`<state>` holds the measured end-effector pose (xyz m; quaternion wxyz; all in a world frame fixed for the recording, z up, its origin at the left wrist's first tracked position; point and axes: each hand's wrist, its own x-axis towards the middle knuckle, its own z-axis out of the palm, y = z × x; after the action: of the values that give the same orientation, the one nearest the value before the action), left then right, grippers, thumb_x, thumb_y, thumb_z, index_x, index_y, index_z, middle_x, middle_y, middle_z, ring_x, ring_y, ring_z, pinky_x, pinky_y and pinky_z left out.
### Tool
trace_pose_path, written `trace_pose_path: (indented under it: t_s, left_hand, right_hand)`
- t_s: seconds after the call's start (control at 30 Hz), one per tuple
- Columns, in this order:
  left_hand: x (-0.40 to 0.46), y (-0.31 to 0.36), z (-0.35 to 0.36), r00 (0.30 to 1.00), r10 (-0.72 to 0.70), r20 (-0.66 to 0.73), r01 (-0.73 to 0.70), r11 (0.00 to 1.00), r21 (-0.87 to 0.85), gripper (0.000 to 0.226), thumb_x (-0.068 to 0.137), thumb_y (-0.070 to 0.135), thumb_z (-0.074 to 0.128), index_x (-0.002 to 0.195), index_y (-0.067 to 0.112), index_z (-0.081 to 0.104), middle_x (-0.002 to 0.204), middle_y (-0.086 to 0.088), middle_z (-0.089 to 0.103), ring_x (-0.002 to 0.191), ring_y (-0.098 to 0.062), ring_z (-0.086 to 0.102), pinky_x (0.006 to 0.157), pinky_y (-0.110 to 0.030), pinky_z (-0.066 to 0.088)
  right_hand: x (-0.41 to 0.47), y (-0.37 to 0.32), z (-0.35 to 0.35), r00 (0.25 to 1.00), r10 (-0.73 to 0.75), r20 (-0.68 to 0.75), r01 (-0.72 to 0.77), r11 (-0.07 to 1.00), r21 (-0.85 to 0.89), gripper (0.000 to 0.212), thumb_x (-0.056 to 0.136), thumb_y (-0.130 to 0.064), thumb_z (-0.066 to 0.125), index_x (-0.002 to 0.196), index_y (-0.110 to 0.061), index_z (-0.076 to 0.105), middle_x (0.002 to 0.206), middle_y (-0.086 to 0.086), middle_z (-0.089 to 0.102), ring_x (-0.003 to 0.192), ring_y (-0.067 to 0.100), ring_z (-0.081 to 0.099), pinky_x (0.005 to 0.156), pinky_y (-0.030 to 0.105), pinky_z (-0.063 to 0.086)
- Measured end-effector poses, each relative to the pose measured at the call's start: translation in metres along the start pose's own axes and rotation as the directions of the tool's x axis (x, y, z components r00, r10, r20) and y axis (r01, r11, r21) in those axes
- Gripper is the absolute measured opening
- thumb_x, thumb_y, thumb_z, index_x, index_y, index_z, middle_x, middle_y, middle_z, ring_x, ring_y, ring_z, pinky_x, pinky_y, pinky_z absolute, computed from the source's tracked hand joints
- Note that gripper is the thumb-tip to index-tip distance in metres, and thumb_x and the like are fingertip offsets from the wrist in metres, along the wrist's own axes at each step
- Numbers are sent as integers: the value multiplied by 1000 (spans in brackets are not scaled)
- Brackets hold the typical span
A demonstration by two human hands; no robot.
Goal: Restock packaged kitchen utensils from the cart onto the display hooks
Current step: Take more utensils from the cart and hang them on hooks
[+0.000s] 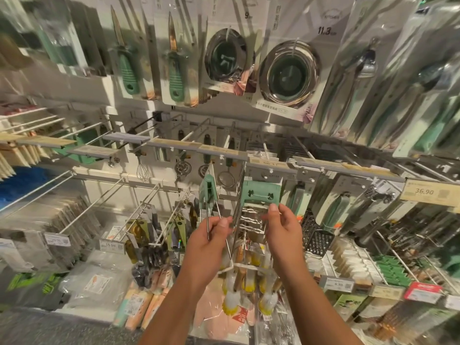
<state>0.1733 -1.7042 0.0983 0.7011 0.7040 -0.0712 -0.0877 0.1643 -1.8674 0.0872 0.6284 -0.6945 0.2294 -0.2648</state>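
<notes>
From the head camera, both hands were raised in front of a wall of display hooks crowded with packaged kitchenware. The left hand (212, 235) pinched thin metal rods between thumb and fingers, close to the left edge of a utensil with a mint-green handle (260, 195). Whether those rods belonged to that utensil or to the green-topped tool (208, 189) hanging just beside it could not be told. The right hand (280, 225) gripped the utensil's right side, its thumb lying against the lower edge of the green handle and its fingers curled behind the wire body. The utensil hung upright between the two hands, its top just under the grey price rail (268, 165), touching or very near a hook there; the blur left that unclear.

Below the hands, a bunch of white and yellow brushes (245, 277) hung from a lower hook. A metal grater (317, 241) stood to the right of the right hand. Above the rail hung two green-handled knives (151, 68) in clear packs, and beside them two round steel strainers (286, 73) on cards. A small whisk (142, 170) dangled to the left under the rail, and a price label reading 36.90 (424, 191) sat at the far right.
</notes>
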Motion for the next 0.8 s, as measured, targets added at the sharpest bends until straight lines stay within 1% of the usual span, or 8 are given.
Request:
trace_pose_path:
  t_s: [0.07, 0.27, 0.37, 0.43, 0.5, 0.57, 0.67, 0.8]
  left_hand:
    - [2, 1, -2, 1000, -1, -12, 2, 1000, 20, 33, 97, 50, 52, 112, 26, 70, 115, 24, 73, 107, 2, 68, 96, -31, 52]
    - [5, 0, -5, 1000, 5, 22, -6, 997, 71, 23, 103, 38, 58, 101, 18, 70, 98, -6, 71, 90, -23, 68, 94, -46, 54]
    - [6, 2, -7, 999, -14, 52, 11, 999, 44, 12, 103, 23, 62, 96, 24, 71, 104, -8, 74, 101, -27, 68, 88, -27, 53]
    - [6, 1, -8, 998, -18, 66, 15, 999, 51, 14, 102, 19, 63, 94, 27, 71, 99, -4, 75, 100, -22, 69, 85, -22, 51]
    - [6, -1, -8, 997, -21, 74, 15, 997, 78, 16, 103, 19, 61, 97, 31, 69, 96, 2, 76, 95, -12, 72, 80, -19, 51]
    - [5, -3, -7, 996, -33, 87, 24, 995, 98, 15, 105, 18, 57, 105, 31, 65, 95, 5, 77, 86, -4, 73, 73, -11, 50]
    - [0, -9, -4, 990, -68, 120, 52, 990, 133, 16, 107, 20, 54, 116, 31, 60, 88, 5, 78, 72, -7, 72, 61, -9, 49]
    - [-7, -25, -1, 977, -68, 204, 8, 959, 285, 25, 107, 18, 51, 128, 30, 54, 73, 9, 72, 64, -10, 68, 72, -38, 58]
  right_hand:
    - [8, -3, 4, 1000, -12, -8, 12, 1000, -25, 35, 103, -53, 51, 106, -23, 68, 104, 9, 74, 90, 19, 65, 90, 52, 56]
    - [43, -11, 17, 996, 44, -77, -49, 996, -68, 31, 103, -49, 53, 112, -21, 62, 96, 7, 71, 84, 21, 66, 84, 49, 57]
    - [45, -6, 17, 990, 114, -86, -115, 993, -9, 55, 103, -46, 57, 144, -12, 46, 120, 2, 62, 101, 18, 61, 93, 39, 49]
    - [39, 0, 17, 988, 124, -92, -125, 992, 3, 68, 101, -48, 60, 154, -15, 35, 148, 7, 49, 129, 24, 52, 109, 43, 44]
    - [25, 0, 17, 990, 90, -108, -92, 996, -8, 69, 99, -49, 61, 156, -21, 32, 159, 5, 39, 142, 26, 43, 116, 50, 40]
    - [11, -8, 17, 996, 49, -74, -50, 999, -16, 57, 101, -45, 61, 150, -25, 40, 149, 0, 49, 133, 21, 51, 111, 47, 45]
    - [-3, -24, 21, 987, 75, 139, -76, 997, 0, 29, 100, -42, 63, 123, -25, 61, 111, -6, 68, 98, 11, 66, 89, 37, 56]
    - [-12, -33, 28, 946, 81, 314, -37, 989, -145, 25, 92, -50, 72, 103, -28, 70, 100, -4, 73, 88, 15, 72, 86, 41, 61]
